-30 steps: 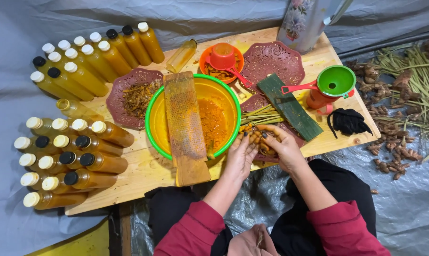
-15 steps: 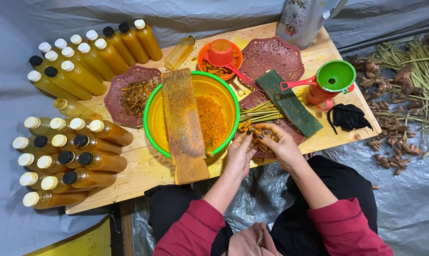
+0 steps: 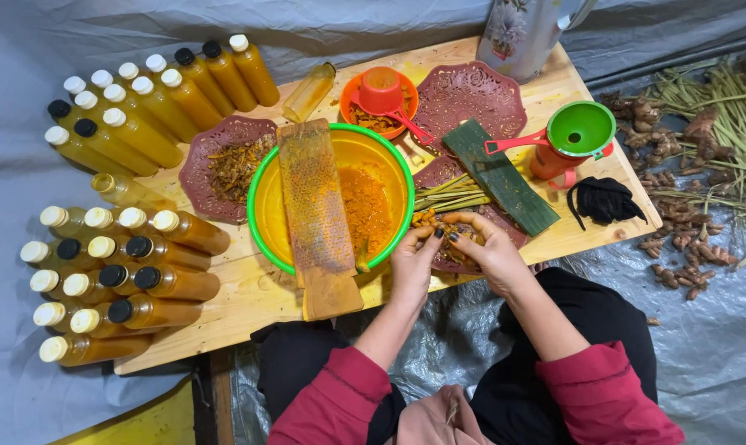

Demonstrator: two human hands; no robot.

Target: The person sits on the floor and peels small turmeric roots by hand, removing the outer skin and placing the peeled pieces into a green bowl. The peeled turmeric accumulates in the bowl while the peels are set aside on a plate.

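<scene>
My left hand (image 3: 414,259) and my right hand (image 3: 486,247) meet over a dark red plate (image 3: 435,175) at the board's front edge, fingers closed on small orange turmeric pieces (image 3: 458,234). Left of them a yellow bowl with a green rim (image 3: 261,202) holds grated orange pulp (image 3: 368,206). A wooden grater board (image 3: 315,216) lies across the bowl. Green stalks (image 3: 447,194) and a folded green leaf (image 3: 500,175) rest just beyond my hands.
Several capped bottles of yellow liquid (image 3: 134,272) lie and stand at the left of the wooden table (image 3: 249,305). A red plate of shavings (image 3: 229,165), an orange bowl with a cup (image 3: 381,99), a green funnel (image 3: 580,132), black cloth (image 3: 603,199), a jug (image 3: 525,33). Roots (image 3: 694,239) lie on the tarp at the right.
My hands have stayed over the plate, the fingers working slightly on the turmeric pieces. The view has shifted a little. Nothing else has moved.
</scene>
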